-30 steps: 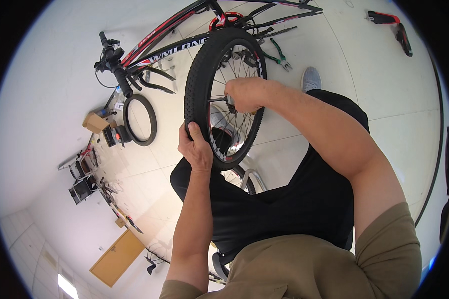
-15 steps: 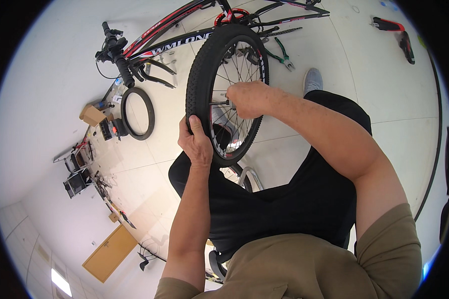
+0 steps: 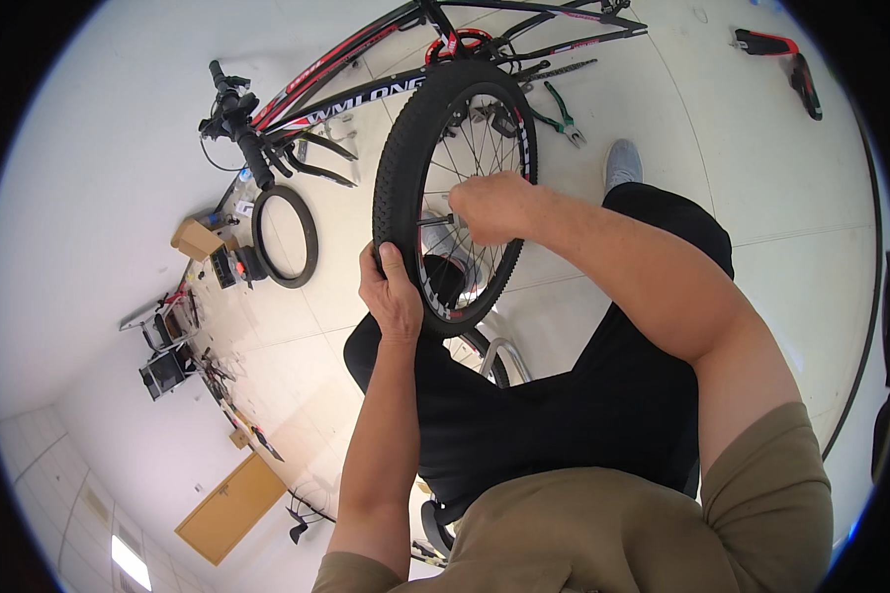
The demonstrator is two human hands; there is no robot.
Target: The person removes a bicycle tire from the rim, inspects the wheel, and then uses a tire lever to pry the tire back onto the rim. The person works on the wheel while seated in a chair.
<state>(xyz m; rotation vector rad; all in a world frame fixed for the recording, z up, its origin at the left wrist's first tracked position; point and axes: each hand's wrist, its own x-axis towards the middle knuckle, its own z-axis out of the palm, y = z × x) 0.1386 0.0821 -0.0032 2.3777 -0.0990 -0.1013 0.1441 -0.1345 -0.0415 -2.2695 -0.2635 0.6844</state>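
Upright before me stands a bicycle wheel with a knobby black tyre, dark spokes and a black rim. Wrapped round the tyre's near left side is my left hand, thumb on top and fingers behind. At the wheel's centre my right hand is closed by the hub; a short dark rod, seemingly the axle, shows left of its fingertips. What those fingers pinch is hidden by the hand. Just beyond the wheel lies a black, red and white bicycle frame with handlebars at its left end.
Green-handled pliers lie on the floor right of the wheel. A loose tyre and a cardboard box are at the left. Red and black parts lie far right. Between my legs are another wheel and a curved metal tube.
The view has shifted slightly, so the floor items appear a little lower. Both hands keep their places on the wheel, the left at the tyre and the right at the hub.
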